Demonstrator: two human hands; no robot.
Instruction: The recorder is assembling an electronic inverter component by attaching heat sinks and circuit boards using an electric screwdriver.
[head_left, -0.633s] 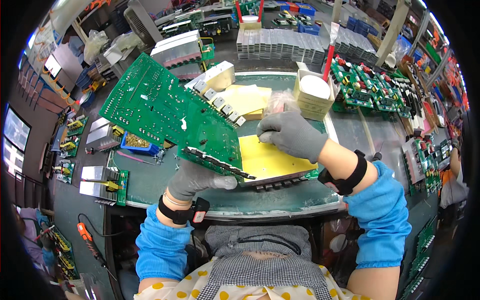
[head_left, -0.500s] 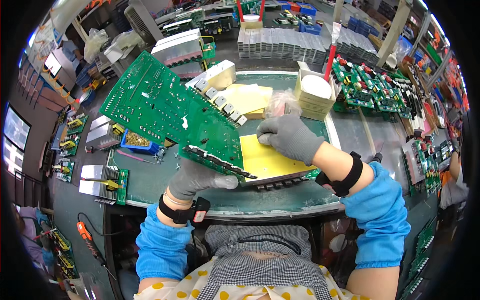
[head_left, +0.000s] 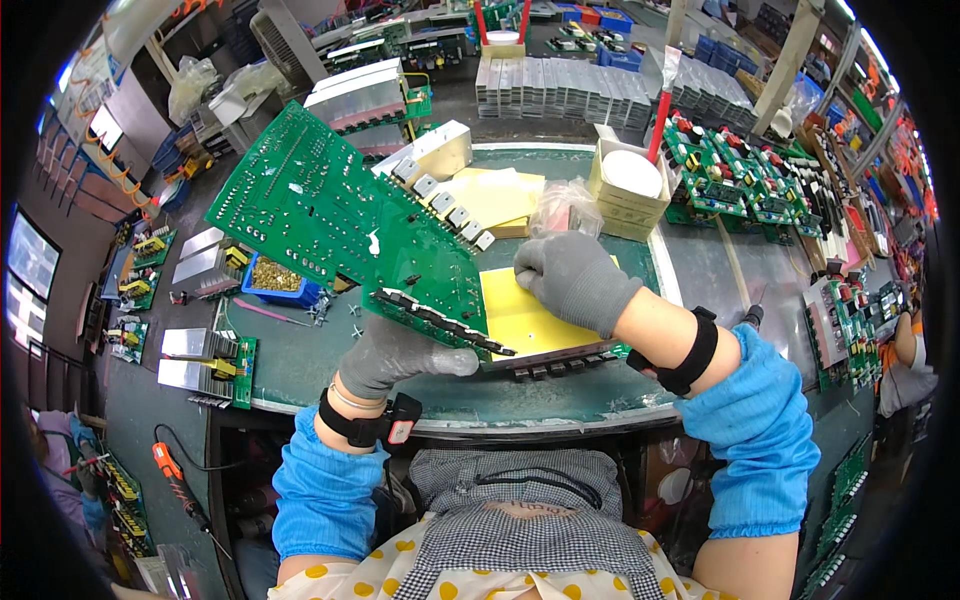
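My left hand [head_left: 400,358], in a grey glove, is closed round the near edge of a large green circuit board [head_left: 340,220]. The board is tilted up, solder side showing, with a row of metal-tabbed components [head_left: 441,203] along its right edge. Beside it lies a yellow sheet [head_left: 515,318] on a metal block, with dark parts along the near side. My right hand [head_left: 577,280], also gloved, rests over the sheet with its fingers curled together. Whatever those fingers hold, if anything, is hidden.
A blue bin of small brass-coloured parts [head_left: 277,280] stands left, near loose screws. Behind are yellow sheets [head_left: 490,197], a plastic bag [head_left: 566,208] and a box with a white round container [head_left: 632,174]. Finished-looking boards [head_left: 735,165] sit at right, a heatsink assembly [head_left: 205,362] at left.
My right hand has shifted slightly toward me, its wrist turning a little. The board in my left hand has moved very slightly to the right.
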